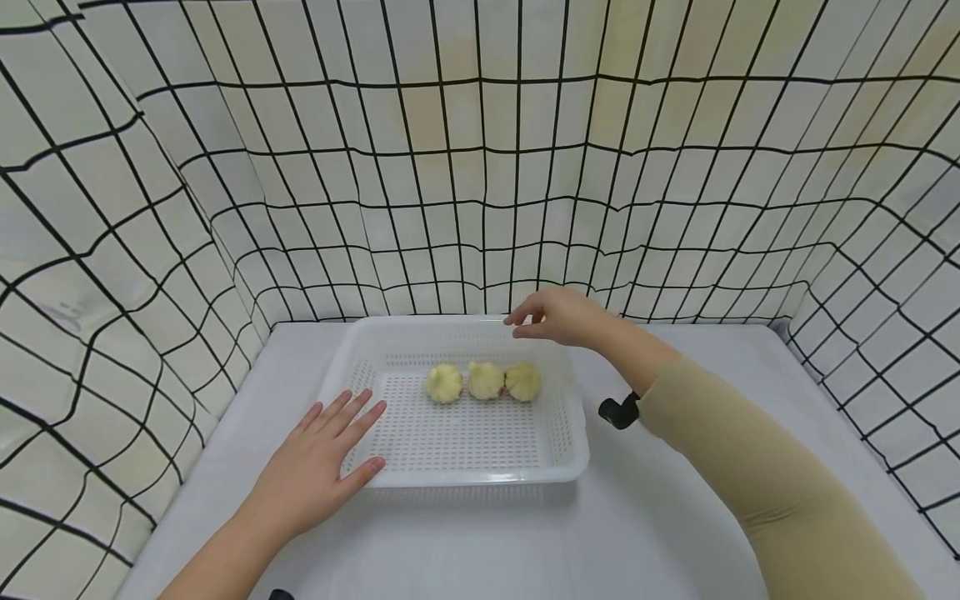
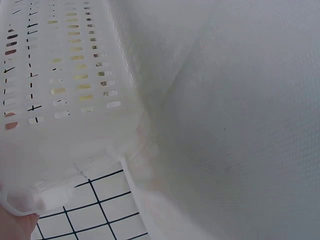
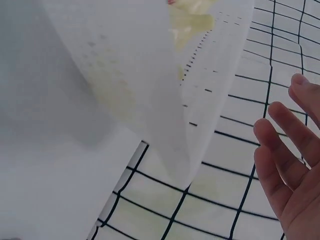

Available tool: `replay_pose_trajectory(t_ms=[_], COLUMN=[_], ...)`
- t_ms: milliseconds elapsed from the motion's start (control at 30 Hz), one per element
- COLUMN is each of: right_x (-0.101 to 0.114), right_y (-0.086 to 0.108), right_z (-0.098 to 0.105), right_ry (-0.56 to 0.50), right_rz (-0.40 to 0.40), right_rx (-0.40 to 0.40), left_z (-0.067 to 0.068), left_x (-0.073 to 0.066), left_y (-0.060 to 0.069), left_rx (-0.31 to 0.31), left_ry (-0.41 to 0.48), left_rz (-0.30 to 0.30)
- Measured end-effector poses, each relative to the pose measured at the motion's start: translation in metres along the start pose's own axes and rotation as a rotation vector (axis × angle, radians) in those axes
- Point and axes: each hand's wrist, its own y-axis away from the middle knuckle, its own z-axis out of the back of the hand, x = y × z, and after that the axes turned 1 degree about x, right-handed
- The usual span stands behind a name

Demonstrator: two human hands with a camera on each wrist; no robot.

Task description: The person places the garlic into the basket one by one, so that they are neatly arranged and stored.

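Observation:
A white perforated basket [image 1: 465, 477] stands on the table with three pale yellow garlic bulbs [image 1: 444, 383], [image 1: 486, 381], [image 1: 522, 381] in a row inside it. The left hand [image 1: 307, 467] lies at the basket's left side, fingers spread and straight; in the left wrist view a bit of that hand [image 2: 16, 226] touches the basket's rim [image 2: 20, 211]. Over the back right corner of the basket, the right hand [image 1: 558, 317] hovers with bent, relaxed fingers and holds nothing. In the right wrist view the right hand [image 3: 295, 160] is apart from the basket [image 3: 145, 75].
A white table [image 1: 660, 517] lies under the basket. Black grid netting [image 1: 480, 200] over pale walls stands behind and on both sides. A black strap piece [image 1: 619, 412] shows at the right wrist, and a dark object [image 1: 281, 594] at the lower edge.

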Motion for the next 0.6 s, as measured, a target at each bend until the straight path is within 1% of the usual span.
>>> replay_pose_trajectory(t_ms=[133,267,433,533,600], right_x=[-0.014,-0.028,-0.049,-0.064,-0.073], right_y=[0.019,0.038,0.063,0.078,0.089], right_z=[0.003,0.004,0.001,-0.003,-0.006], right_ry=[-0.017,-0.056,-0.091,-0.083,-0.071], right_rz=[-0.007,-0.03,-0.041,-0.038,-0.053], right_rx=[-0.037,-0.072,-0.082,-0.083,-0.083], left_z=[-0.001,-0.002,-0.002,-0.002,-0.001], left_x=[0.0,0.001,0.002,0.002,0.001], left_y=[0.0,0.002,0.002,0.002,0.002], left_rx=[0.0,0.003,-0.001,-0.007,-0.008], left_ry=[-0.007,0.002,-0.003,-0.003,-0.004], left_rz=[0.001,0.007,0.001,-0.002,-0.002])
